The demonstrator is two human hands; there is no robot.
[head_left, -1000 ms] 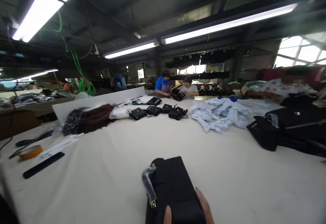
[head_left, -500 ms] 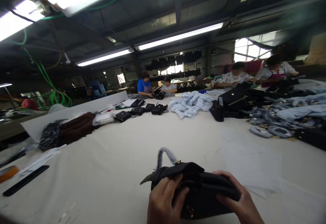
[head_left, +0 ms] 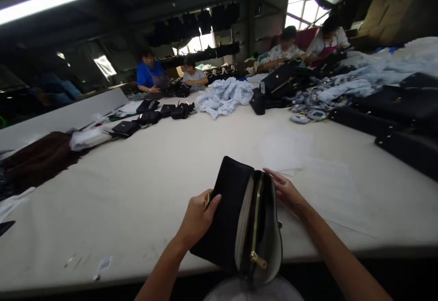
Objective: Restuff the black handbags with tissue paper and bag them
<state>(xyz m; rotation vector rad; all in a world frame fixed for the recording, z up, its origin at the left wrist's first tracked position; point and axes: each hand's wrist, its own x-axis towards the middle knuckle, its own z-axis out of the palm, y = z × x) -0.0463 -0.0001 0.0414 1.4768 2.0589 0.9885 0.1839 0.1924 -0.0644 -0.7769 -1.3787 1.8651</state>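
Black bag (head_left: 232, 214) held over near edge of tabletop (head_left: 143, 177), mouth open; expect light weight — panel (head_left: 222, 200) fairly stiff, lining (head_left: 243, 225) soft, smooth shell possibly slippery; your left hand (head_left: 200, 216) clasps panel edge, thumb on top; your right hand (head_left: 287, 193) touches opposite side — grip unclear; hold firm panels, avoid zipper pull (head_left: 258, 261).
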